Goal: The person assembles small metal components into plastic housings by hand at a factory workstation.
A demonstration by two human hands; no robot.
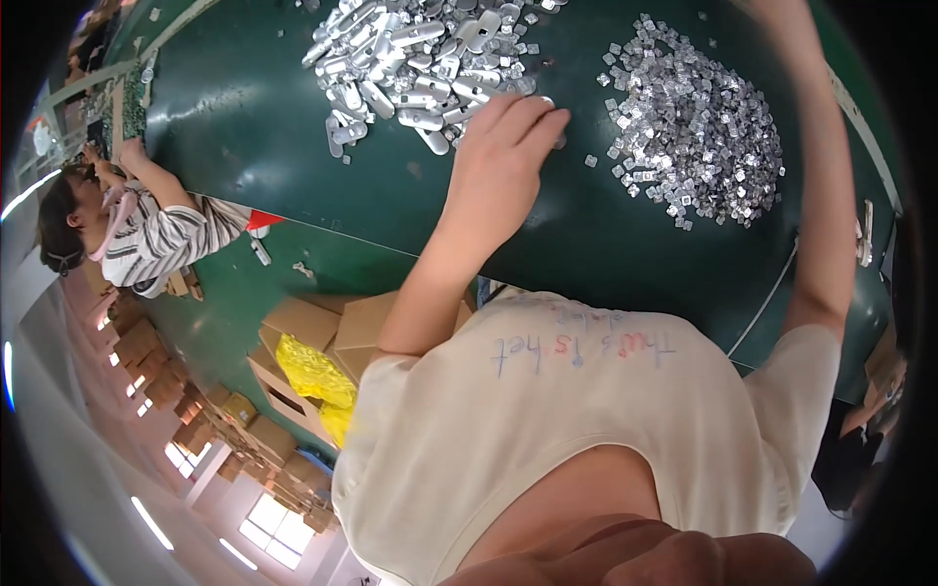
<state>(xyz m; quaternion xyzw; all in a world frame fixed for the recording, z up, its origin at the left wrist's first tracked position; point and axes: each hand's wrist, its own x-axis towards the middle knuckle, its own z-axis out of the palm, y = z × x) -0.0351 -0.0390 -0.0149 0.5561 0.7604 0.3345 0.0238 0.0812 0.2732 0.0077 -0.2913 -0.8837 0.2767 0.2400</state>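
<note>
My left hand (508,146) is at the right edge of a heap of long, rounded silver metal pieces (420,83). Its fingers are curled around one silver metal piece (560,143), of which only small parts show past the fingertips. My right hand (777,15) reaches to the far right, where the upper edge of the view cuts it off; its fingers are hidden. Below it and to its left lies a broad pile of small, shiny, squarish silver pieces (694,127). Both heaps rest on a dark green tabletop (254,107).
A co-worker in a striped top (156,239) works at the table's left. Open cardboard boxes (313,327) with a yellow plastic bag (313,371) stand beside my left arm. Stacked cartons (264,439) are farther back. Another person (860,449) is partly visible at right.
</note>
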